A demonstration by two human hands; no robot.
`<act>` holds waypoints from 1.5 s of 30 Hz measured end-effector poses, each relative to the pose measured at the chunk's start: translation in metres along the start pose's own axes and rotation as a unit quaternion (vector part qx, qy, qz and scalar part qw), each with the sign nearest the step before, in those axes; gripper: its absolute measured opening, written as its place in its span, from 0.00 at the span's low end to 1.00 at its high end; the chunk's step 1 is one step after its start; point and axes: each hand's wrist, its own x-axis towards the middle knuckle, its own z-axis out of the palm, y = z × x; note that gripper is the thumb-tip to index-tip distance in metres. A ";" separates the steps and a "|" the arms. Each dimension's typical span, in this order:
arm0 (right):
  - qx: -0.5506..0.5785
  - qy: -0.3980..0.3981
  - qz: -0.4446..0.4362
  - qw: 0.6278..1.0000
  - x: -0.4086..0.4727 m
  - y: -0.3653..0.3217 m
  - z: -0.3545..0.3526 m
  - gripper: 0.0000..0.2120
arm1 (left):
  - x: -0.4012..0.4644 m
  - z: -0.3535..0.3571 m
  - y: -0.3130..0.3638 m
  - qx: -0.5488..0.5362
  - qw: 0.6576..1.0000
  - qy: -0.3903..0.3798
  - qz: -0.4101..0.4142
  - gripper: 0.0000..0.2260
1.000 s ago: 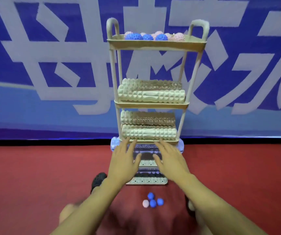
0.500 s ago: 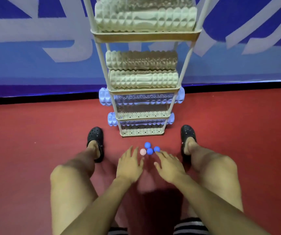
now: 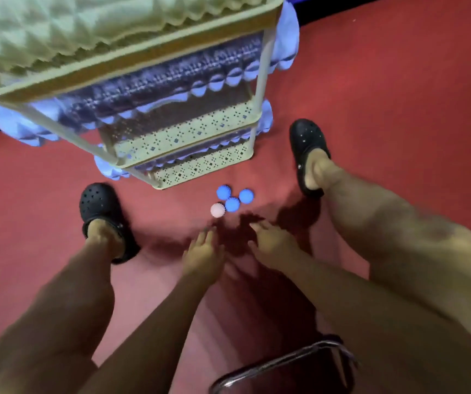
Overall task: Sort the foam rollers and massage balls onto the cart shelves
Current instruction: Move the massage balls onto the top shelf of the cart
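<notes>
Three blue spiky massage balls (image 3: 232,204) and one pink ball (image 3: 217,210) lie together on the red floor just in front of the beige cart (image 3: 200,129). My left hand (image 3: 203,254) and my right hand (image 3: 271,244) hang low above the floor a little short of the balls, fingers straight and holding nothing. The cart's lower shelves carry blue foam rollers (image 3: 171,78), and a cream foam roller (image 3: 86,32) fills the shelf above them.
My feet in black clogs (image 3: 100,211) (image 3: 309,149) stand on either side of the balls. A metal stool frame (image 3: 285,365) sits under me at the bottom edge. Red floor spreads to the right of the cart.
The view has dropped from the cart's lower shelves to the floor. Both hands have come down from the blue roller towards the balls, and the cart now looms close overhead.
</notes>
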 end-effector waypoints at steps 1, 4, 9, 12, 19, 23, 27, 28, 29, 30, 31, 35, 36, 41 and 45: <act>0.007 -0.004 0.004 1.000 0.011 0.003 0.007 0.28 | 0.014 0.007 -0.004 -0.012 1.000 0.000 -0.001 0.25; 0.049 -0.016 0.008 0.999 0.042 0.009 0.024 0.28 | 0.057 0.026 -0.018 -0.028 1.000 0.002 0.000 0.27; 0.143 0.041 0.050 0.988 0.092 0.024 0.029 0.32 | 0.112 0.033 -0.025 -0.049 0.999 0.012 0.019 0.30; 0.153 0.043 0.070 0.985 0.115 0.032 0.024 0.37 | 0.124 0.028 -0.015 -0.092 0.995 0.021 0.012 0.28; 0.157 0.034 0.045 0.986 0.152 0.045 0.024 0.42 | 0.152 0.037 -0.010 -0.148 0.989 0.018 -0.016 0.23; 0.169 0.020 0.021 0.985 0.167 0.050 0.025 0.44 | 0.161 0.037 -0.016 -0.199 0.978 -0.013 -0.060 0.19; 0.146 0.005 -0.012 0.989 0.178 0.050 0.025 0.41 | 0.162 0.034 -0.029 -0.284 0.954 -0.001 -0.098 0.23; 0.145 0.006 -0.018 0.989 0.180 0.049 0.026 0.40 | 0.161 0.032 -0.031 -0.315 0.944 -0.004 -0.101 0.23; 0.152 0.007 -0.022 0.988 0.181 0.049 0.027 0.37 | 0.162 0.032 -0.036 -0.360 0.927 -0.014 -0.105 0.19; 0.165 0.011 -0.024 0.986 0.183 0.048 0.029 0.35 | 0.161 0.029 -0.039 -0.384 0.917 -0.031 -0.100 0.15; 0.187 0.019 -0.022 0.982 0.184 0.047 0.030 0.32 | 0.161 0.025 -0.040 -0.400 0.911 -0.048 -0.093 0.11; 0.290 0.090 0.021 0.953 0.183 0.042 0.038 0.23 | 0.169 0.017 -0.048 -0.403 0.906 -0.092 -0.093 0.08; 0.309 0.104 0.030 0.945 0.181 0.040 0.039 0.22 | 0.172 0.012 -0.044 -0.400 0.909 -0.074 -0.095 0.07; 0.382 0.123 0.064 0.913 0.170 0.036 0.045 0.21 | 0.180 0.008 -0.030 -0.519 0.847 -0.035 -0.109 0.04; 0.412 0.128 0.104 0.896 0.164 0.038 0.045 0.22 | 0.190 0.013 -0.022 -0.452 0.878 0.025 -0.154 0.18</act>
